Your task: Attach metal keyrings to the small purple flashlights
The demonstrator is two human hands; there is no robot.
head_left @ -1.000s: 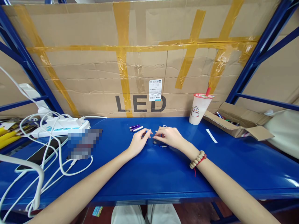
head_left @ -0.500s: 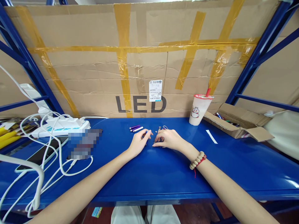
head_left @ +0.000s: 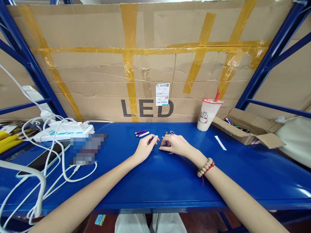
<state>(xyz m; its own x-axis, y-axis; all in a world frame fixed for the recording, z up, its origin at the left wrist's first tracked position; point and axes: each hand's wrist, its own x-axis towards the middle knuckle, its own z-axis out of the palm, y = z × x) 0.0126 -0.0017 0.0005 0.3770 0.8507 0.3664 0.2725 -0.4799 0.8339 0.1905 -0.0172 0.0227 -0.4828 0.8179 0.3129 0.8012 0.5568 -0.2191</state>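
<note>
My left hand [head_left: 144,148] is closed, thumb against fingers, around something small; a bit of blue shows at the fingertips, but its kind is hidden. Just across from it, my right hand [head_left: 177,144] pinches thumb and forefinger together low over the tabletop. Whatever sits in that pinch is too small to name. Behind the left hand lie several slim purple and silver tubes [head_left: 143,134]. Small metallic pieces [head_left: 166,132] and a thin pale cord loop [head_left: 172,132] rest just beyond the right hand's knuckles. The two hands are close together but apart.
On the blue table [head_left: 155,187], a lidded drink cup [head_left: 207,116] with a red straw stands right of centre, near a white strip [head_left: 220,142] and an open cardboard box [head_left: 243,131]. Left are a power strip [head_left: 73,129], phones [head_left: 43,160] and tangled white cables [head_left: 63,165]. Taped cardboard [head_left: 97,77] stands behind.
Both hands stay in nearly the same place. The right fingers have shifted slightly, and a little more blue shows at the left fingertips. The view has moved a touch.
</note>
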